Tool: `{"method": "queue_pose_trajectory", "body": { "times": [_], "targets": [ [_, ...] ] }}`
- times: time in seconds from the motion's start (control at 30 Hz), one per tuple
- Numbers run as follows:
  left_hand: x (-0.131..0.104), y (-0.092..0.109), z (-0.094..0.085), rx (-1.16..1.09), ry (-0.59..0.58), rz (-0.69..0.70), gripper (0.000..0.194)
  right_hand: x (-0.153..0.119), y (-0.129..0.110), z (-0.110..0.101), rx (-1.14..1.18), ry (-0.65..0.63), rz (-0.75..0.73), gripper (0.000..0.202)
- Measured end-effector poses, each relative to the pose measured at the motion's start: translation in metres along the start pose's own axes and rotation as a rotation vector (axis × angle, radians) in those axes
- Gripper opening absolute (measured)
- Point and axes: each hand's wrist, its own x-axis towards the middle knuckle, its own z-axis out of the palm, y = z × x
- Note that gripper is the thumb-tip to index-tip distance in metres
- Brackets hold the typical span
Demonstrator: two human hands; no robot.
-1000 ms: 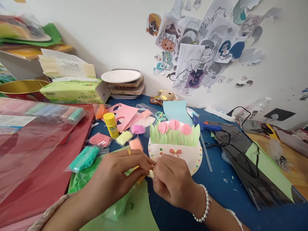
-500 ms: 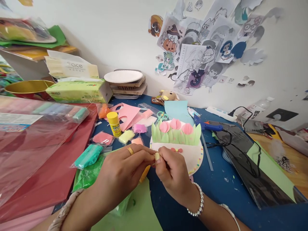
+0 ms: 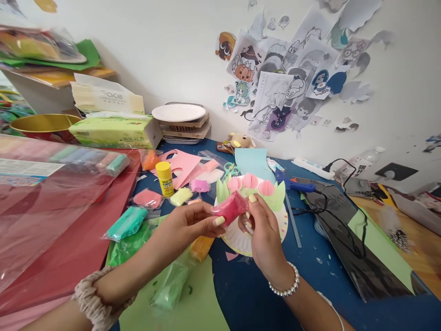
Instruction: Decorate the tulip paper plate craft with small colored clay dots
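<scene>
A small clear packet of deep pink modelling clay is held up over the paper plate craft. My left hand grips the packet's left side between thumb and fingers. At its right end, my right hand is closed with thumb and forefinger pinching the wrapper's corner. Behind the packet, the plate shows pink paper flowers, green paper leaves and coloured dots along its rim. The packet and my hands hide the plate's middle.
A yellow glue stick stands left among several clay packets, including a teal one. Green scissors lie behind the plate. On the right are a blue glue gun with its cord and a black sheet.
My hands were pinched together in front of the plate. Now they are apart, with the pink clay packet visible between them. The plate's lower part is less covered by my hands.
</scene>
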Motion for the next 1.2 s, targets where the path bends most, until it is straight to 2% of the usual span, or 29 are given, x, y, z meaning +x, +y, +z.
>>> {"method": "queue_pose_trajectory", "body": {
  "times": [0.07,0.17,0.27,0.37,0.43,0.5,0.57,0.67,0.73,0.93,1.07,1.2],
  "targets": [
    [0.000,0.000,0.000,-0.070,-0.026,-0.038,0.021,0.001,0.003,-0.002,-0.001,0.040,0.029,0.035],
    [-0.001,0.001,-0.002,-0.022,0.010,0.036,0.025,0.002,0.002,-0.006,-0.126,0.069,0.021,0.035],
    [-0.003,0.001,-0.005,0.114,0.001,0.103,0.026,0.005,-0.009,-0.009,-0.271,-0.081,-0.153,0.027],
    [-0.005,0.002,-0.008,0.362,-0.053,0.180,0.022,0.006,-0.022,-0.011,-0.423,-0.218,-0.365,0.022],
    [-0.007,0.003,-0.007,0.532,-0.056,0.255,0.020,0.006,-0.027,-0.010,-0.525,-0.336,-0.455,0.019],
    [-0.007,0.003,-0.006,0.647,-0.002,0.324,0.019,0.005,-0.028,-0.009,-0.566,-0.404,-0.487,0.012],
    [-0.008,0.002,-0.004,0.689,0.040,0.368,0.017,0.003,-0.026,-0.008,-0.556,-0.392,-0.469,0.013],
    [-0.009,0.002,-0.001,0.629,0.013,0.386,0.016,0.001,-0.024,-0.006,-0.550,-0.374,-0.438,0.015],
    [-0.010,0.002,-0.001,0.634,-0.001,0.399,0.016,0.000,-0.023,-0.006,-0.604,-0.385,-0.473,0.015],
    [-0.010,0.002,-0.009,0.942,0.012,0.646,0.017,0.003,-0.026,-0.010,-0.943,-0.485,-0.829,0.015],
    [-0.013,-0.001,-0.014,1.160,-0.006,0.705,0.020,0.008,-0.030,-0.010,-1.118,-0.560,-1.002,0.022],
    [-0.011,-0.002,-0.017,1.197,-0.013,0.796,0.020,0.010,-0.027,-0.008,-1.207,-0.586,-1.125,0.024]
  ]
}}
